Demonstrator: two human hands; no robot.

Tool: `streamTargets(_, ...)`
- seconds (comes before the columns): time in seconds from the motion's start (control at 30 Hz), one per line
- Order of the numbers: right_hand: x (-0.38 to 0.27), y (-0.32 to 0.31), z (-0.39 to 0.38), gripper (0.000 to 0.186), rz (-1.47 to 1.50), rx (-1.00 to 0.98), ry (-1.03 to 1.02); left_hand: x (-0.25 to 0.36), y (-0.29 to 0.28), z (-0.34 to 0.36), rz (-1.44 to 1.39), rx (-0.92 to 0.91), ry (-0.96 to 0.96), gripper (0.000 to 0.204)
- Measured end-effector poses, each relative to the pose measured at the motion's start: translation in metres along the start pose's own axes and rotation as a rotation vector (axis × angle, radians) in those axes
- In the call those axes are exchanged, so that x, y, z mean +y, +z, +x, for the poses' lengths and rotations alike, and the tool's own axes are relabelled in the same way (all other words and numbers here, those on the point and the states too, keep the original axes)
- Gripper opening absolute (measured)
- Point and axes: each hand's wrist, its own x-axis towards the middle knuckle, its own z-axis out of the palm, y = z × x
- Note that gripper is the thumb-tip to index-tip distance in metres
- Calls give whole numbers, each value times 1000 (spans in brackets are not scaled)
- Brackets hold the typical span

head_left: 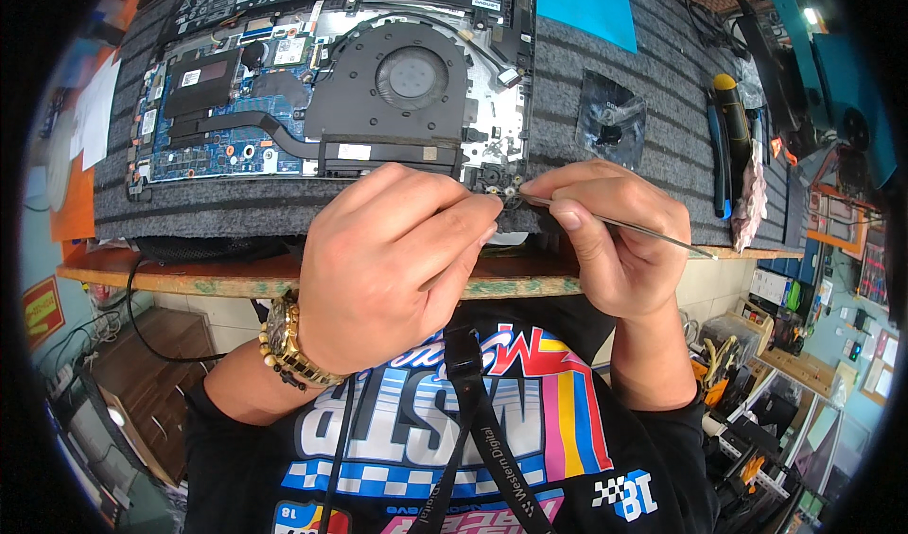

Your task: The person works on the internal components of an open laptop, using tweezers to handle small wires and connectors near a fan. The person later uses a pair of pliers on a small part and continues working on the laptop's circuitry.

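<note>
An opened laptop point(482, 132) lies on the striped grey mat, its black fan point(345, 85), copper-dark heat pipe point(232, 120) and blue circuit board point(213, 160) exposed. At its near right corner is a small hinge part with screws point(511, 192). Beside that corner my left hand point(397, 260) is closed in a pinch; whatever its fingertips hold is hidden. My right hand point(624, 236) grips slim metal tweezers point(653, 234) between thumb and fingers. The tool's tip reaches the hinge part, close to the left fingertips.
A small clear bag point(610, 118) with a dark piece inside lies right of the laptop. Further right are a yellow-and-black screwdriver point(730, 108) and a blue-handled tool point(721, 170). A blue sheet point(586, 4) lies at the back. The wooden table edge point(530, 286) runs below my hands.
</note>
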Motion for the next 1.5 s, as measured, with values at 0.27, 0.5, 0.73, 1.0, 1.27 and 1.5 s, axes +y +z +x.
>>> streamTargets(0.27,-1,-1,1,9,-26,-21,-2,0,0,0,2,4,5,25)
streamTargets(0.5,-2,0,2,10,-44,-9,-18,0,1,-1,-4,10,2,24)
streamTargets(0.73,-1,0,-1,8,-5,8,19,1,1,0,-4,4,-7,24)
streamTargets(1.0,1,-1,0,8,17,-2,4,1,0,0,-12,4,-7,25)
streamTargets(1.27,0,1,-2,7,23,29,45,-1,1,0,-2,6,8,24)
streamTargets(1.5,1,1,-3,6,48,29,42,-1,1,1,-4,10,7,23)
